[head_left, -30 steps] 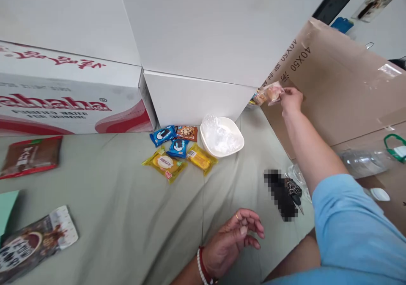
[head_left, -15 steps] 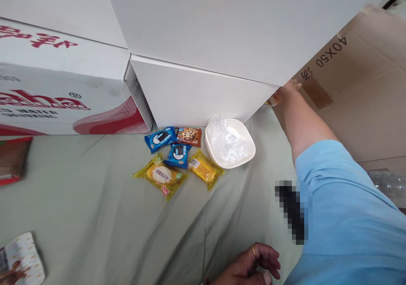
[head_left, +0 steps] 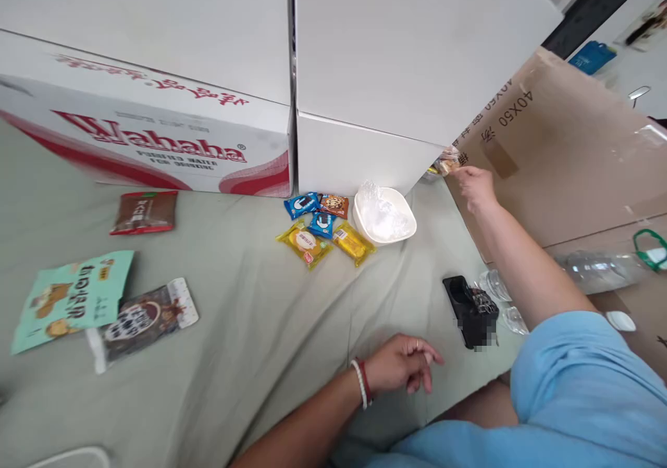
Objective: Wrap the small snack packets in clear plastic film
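My right hand [head_left: 475, 185] reaches past the corner of the white boxes, its fingers closed on a clear-and-orange snack packet [head_left: 447, 161] partly hidden behind the box edge. My left hand [head_left: 405, 364] hovers low over the green sheet, holding nothing, fingers loosely bent and apart; bracelets circle its wrist. Against the box stands a white bowl [head_left: 413, 230] with crumpled clear plastic [head_left: 383, 218] inside. Beside it lie two blue cookie packets [head_left: 301, 205], a brown cookie packet [head_left: 334, 205] and two yellow cake packets [head_left: 354, 243].
White boxes [head_left: 396, 44] and a Wahaha water carton [head_left: 171, 135] line the back. Brown cardboard [head_left: 573, 148] rises at the right, near a clear bottle [head_left: 599, 268]. A black phone-like object [head_left: 472, 315] lies near my right arm. Leftward are a brown packet [head_left: 144, 212] and a mint-green bag [head_left: 78, 294].
The view has swung left and back, showing more bags and the bottle. My right hand has come out from behind the box corner, with the snack packet now visible at its fingers.
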The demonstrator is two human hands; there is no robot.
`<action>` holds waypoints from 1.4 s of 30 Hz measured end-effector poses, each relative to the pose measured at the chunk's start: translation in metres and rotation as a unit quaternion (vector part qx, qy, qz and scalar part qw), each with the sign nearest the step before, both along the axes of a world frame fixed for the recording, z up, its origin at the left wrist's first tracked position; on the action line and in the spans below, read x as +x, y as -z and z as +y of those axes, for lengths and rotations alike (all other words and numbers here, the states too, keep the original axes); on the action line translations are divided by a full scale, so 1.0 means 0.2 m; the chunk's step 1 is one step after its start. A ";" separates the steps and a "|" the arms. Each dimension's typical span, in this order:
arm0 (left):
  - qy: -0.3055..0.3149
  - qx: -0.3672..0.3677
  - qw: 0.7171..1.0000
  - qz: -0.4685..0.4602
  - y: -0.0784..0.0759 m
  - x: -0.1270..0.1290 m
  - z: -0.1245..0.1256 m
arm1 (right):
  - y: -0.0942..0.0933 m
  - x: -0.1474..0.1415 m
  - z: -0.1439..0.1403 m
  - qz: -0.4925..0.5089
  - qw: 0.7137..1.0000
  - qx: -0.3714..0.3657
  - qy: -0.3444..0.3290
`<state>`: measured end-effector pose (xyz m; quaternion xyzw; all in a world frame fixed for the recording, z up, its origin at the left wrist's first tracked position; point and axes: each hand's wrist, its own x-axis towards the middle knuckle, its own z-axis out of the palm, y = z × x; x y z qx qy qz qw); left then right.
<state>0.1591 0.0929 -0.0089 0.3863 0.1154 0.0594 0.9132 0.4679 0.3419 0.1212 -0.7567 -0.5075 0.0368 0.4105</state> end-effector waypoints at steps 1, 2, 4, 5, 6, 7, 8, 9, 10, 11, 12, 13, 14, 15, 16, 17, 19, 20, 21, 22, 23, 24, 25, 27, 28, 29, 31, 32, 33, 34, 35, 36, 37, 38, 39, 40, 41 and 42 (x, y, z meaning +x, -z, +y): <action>-0.008 -0.010 1.000 -0.017 -0.02 0.02 0.00 | 0.01 -0.07 -0.06 0.032 0.999 -0.017 -0.022; -0.021 -0.014 0.999 -0.036 -0.05 0.04 0.00 | 0.03 -0.15 -0.11 0.057 0.997 -0.037 -0.047; -0.058 -0.004 0.996 -0.065 -0.12 0.07 0.00 | 0.06 -0.33 -0.19 0.069 0.991 -0.061 -0.096; -0.076 0.007 0.994 -0.074 -0.16 0.08 0.00 | 0.08 -0.41 -0.21 0.046 0.990 -0.058 -0.120; -0.090 0.019 0.992 -0.082 -0.20 0.07 -0.01 | 0.10 -0.50 -0.23 0.007 0.987 -0.053 -0.148; -0.097 0.031 0.991 -0.088 -0.24 0.05 -0.02 | 0.12 -0.57 -0.25 -0.045 0.981 -0.053 -0.183; -0.099 0.042 0.990 -0.094 -0.27 0.03 -0.03 | 0.13 -0.64 -0.26 -0.104 0.968 -0.063 -0.220; -0.098 0.051 0.989 -0.097 -0.30 -0.01 -0.03 | 0.13 -0.70 -0.26 -0.162 0.949 -0.086 -0.255; -0.099 0.061 0.988 -0.098 -0.32 -0.05 -0.03 | 0.13 -0.75 -0.26 -0.211 0.929 -0.117 -0.280; -0.104 0.073 0.987 -0.095 -0.34 -0.10 -0.03 | 0.12 -0.79 -0.26 -0.248 0.912 -0.148 -0.291; -0.115 0.086 0.986 -0.088 -0.34 -0.16 -0.03 | 0.10 -0.81 -0.26 -0.270 0.904 -0.169 -0.287; -0.133 0.101 0.983 -0.078 -0.34 -0.23 -0.01 | 0.08 -0.83 -0.26 -0.279 0.905 -0.173 -0.270; -0.155 0.119 0.979 -0.065 -0.34 -0.30 0.01 | 0.05 -0.84 -0.26 -0.276 0.916 -0.159 -0.244; -0.180 0.139 0.972 -0.051 -0.32 -0.38 0.03 | 0.02 -0.85 -0.28 -0.263 0.932 -0.128 -0.213; -0.208 0.160 0.964 -0.036 -0.30 -0.45 0.06 | -0.01 -0.86 -0.30 -0.238 0.950 -0.087 -0.180; -0.238 0.184 0.953 -0.018 -0.27 -0.53 0.09 | -0.04 -0.87 -0.33 -0.200 0.967 -0.045 -0.150; -0.310 0.216 0.926 0.024 -0.21 -0.67 0.14 | -0.06 -0.94 -0.43 -0.081 0.990 0.024 -0.117; -0.335 0.223 0.914 0.042 -0.18 -0.73 0.17 | -0.04 -1.00 -0.49 -0.003 0.992 0.043 -0.119; -0.353 0.228 0.906 0.054 -0.15 -0.79 0.18 | -0.01 -1.07 -0.56 0.080 0.986 0.053 -0.133; -0.368 0.228 0.899 0.063 -0.12 -0.83 0.19 | 0.04 -1.15 -0.64 0.162 0.973 0.055 -0.153; -0.378 0.227 0.895 0.071 -0.10 -0.86 0.20 | 0.11 -1.23 -0.72 0.232 0.955 0.052 -0.175; -0.389 0.224 0.890 0.080 -0.08 -0.89 0.19 | 0.19 -1.32 -0.80 0.288 0.937 0.050 -0.190; -0.407 0.221 0.882 0.091 -0.06 -0.90 0.19 | 0.27 -1.40 -0.88 0.329 0.921 0.047 -0.201; -0.468 0.219 0.847 0.125 -0.04 -0.90 0.18 | 0.44 -1.55 -1.02 0.378 0.900 0.039 -0.213; -0.506 0.222 0.820 0.149 -0.03 -0.90 0.18 | 0.51 -1.61 -1.07 0.394 0.892 0.033 -0.220; -0.542 0.225 0.792 0.171 -0.01 -0.89 0.17 | 0.57 -1.66 -1.11 0.409 0.883 0.027 -0.229; -0.570 0.224 0.766 0.194 0.01 -0.88 0.18 | 0.65 -1.71 -1.15 0.445 0.862 0.019 -0.244; -0.562 0.216 0.775 0.192 0.03 -0.88 0.18 | 0.67 -1.71 -1.16 0.466 0.849 0.019 -0.247; -0.548 0.204 0.790 0.183 0.04 -0.88 0.19 | 0.68 -1.70 -1.16 0.489 0.836 0.022 -0.246; -0.534 0.191 0.805 0.171 0.05 -0.88 0.21 | 0.68 -1.68 -1.15 0.513 0.823 0.024 -0.243; -0.527 0.179 0.815 0.162 0.06 -0.89 0.22 | 0.68 -1.65 -1.14 0.538 0.808 0.026 -0.238; -0.528 0.173 0.816 0.158 0.06 -0.89 0.23 | 0.67 -1.62 -1.13 0.564 0.793 0.029 -0.231; -0.534 0.170 0.813 0.159 0.06 -0.90 0.25 | 0.67 -1.59 -1.13 0.588 0.777 0.031 -0.222; -0.543 0.171 0.806 0.161 0.06 -0.91 0.26 | 0.66 -1.56 -1.12 0.609 0.764 0.034 -0.212; -0.552 0.169 0.800 0.165 0.06 -0.92 0.26 | 0.66 -1.54 -1.11 0.624 0.754 0.037 -0.202; -0.551 0.170 0.800 0.168 0.05 -0.93 0.27 | 0.66 -1.53 -1.11 0.634 0.747 0.039 -0.194; -0.541 0.173 0.806 0.170 0.04 -0.94 0.26 | 0.66 -1.53 -1.11 0.639 0.745 0.040 -0.189; -0.521 0.178 0.817 0.172 0.04 -0.94 0.26 | 0.66 -1.53 -1.11 0.637 0.747 0.040 -0.187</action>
